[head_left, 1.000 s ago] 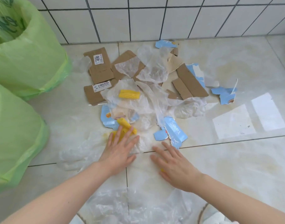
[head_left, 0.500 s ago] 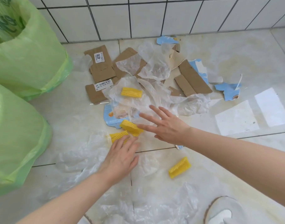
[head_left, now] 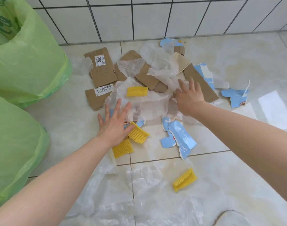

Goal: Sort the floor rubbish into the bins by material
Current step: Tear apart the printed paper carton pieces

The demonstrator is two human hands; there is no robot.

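Rubbish lies heaped on the tiled floor: brown cardboard pieces (head_left: 101, 68), translucent plastic sheets (head_left: 164, 66), blue torn carton scraps (head_left: 180, 137) and several yellow ridged foam pieces (head_left: 137, 91). My left hand (head_left: 114, 123) lies flat with fingers spread over the pile's near left part, touching a yellow foam piece (head_left: 138, 135) and a plastic sheet. My right hand (head_left: 189, 96) is spread open on the crumpled plastic sheet (head_left: 149, 106) in the middle of the heap. Another foam piece (head_left: 184, 179) lies apart, nearer to me.
Two bins lined with green bags stand at the left, one far (head_left: 25, 51) and one near (head_left: 14, 144). A white tiled wall (head_left: 155, 18) closes the back. Clear plastic film (head_left: 147, 201) covers the floor near me. A shoe tip (head_left: 232, 218) shows at the bottom right.
My right hand has moved farther away and right onto the plastic in the heap's middle. My left hand has slid forward over the yellow foam pieces.
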